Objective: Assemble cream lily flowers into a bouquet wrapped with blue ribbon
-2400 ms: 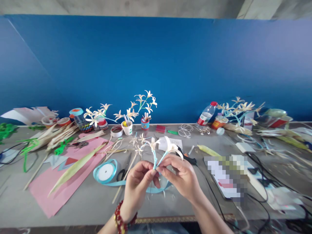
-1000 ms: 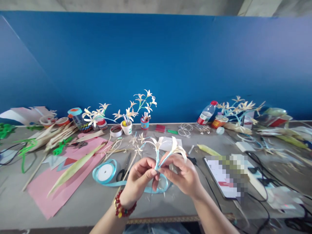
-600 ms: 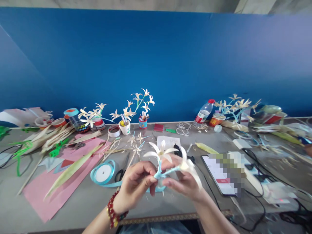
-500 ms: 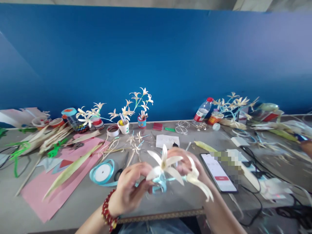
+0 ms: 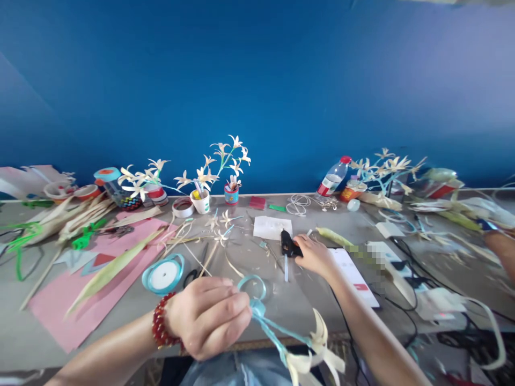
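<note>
My left hand (image 5: 215,316), with a red bead bracelet at the wrist, is closed round the stem end of a handmade flower stem (image 5: 277,335). Its pale blooms hang down to the right, near the table's front edge. A loop of light blue ribbon (image 5: 257,284) curls up beside my fingers. Farther out, my right hand (image 5: 316,253) grips the handle of a black glue gun (image 5: 288,244), and a clear glue stick juts from it towards me. The gun's front end lies by a white paper sheet (image 5: 269,228).
A blue ribbon spool (image 5: 163,273) and pink paper (image 5: 68,311) lie on the left. Finished flowers stand in cups (image 5: 200,202) along the wall. A phone (image 5: 354,279), cables and a power strip (image 5: 438,308) occupy the right. Another person's hand (image 5: 501,241) shows at the far right.
My right hand has left the flowers and reached out to the glue gun. In my left hand the flower stem has tipped over, so its blooms now point down and right.
</note>
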